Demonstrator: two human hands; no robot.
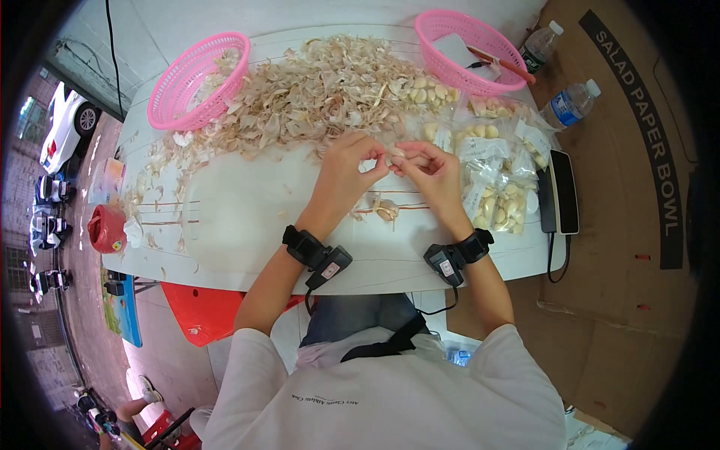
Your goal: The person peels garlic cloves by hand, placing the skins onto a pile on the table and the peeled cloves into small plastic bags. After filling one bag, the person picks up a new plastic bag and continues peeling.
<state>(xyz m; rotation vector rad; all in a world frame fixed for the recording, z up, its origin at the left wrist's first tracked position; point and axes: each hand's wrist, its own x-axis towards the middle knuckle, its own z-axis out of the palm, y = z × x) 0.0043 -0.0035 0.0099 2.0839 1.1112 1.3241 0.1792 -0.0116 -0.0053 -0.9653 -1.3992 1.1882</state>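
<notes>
My left hand (351, 169) and my right hand (433, 171) meet over the middle of the white table. Between their pinched fingertips is a small pale garlic clove (394, 152). Just below the hands, unpeeled garlic (386, 210) lies on the table. A large heap of dry garlic skins (315, 94) spreads beyond my hands. Peeled cloves (431, 94) sit at the heap's right edge. To the right of my right hand are clear bags of peeled cloves (510, 206).
Pink baskets stand at back left (161, 97) and back right (427, 37). Two bottles (574, 103), a phone (564, 191) and cardboard (615, 300) are at right. A red bag (107, 229) sits at the left edge. A person's leg shows at lower left.
</notes>
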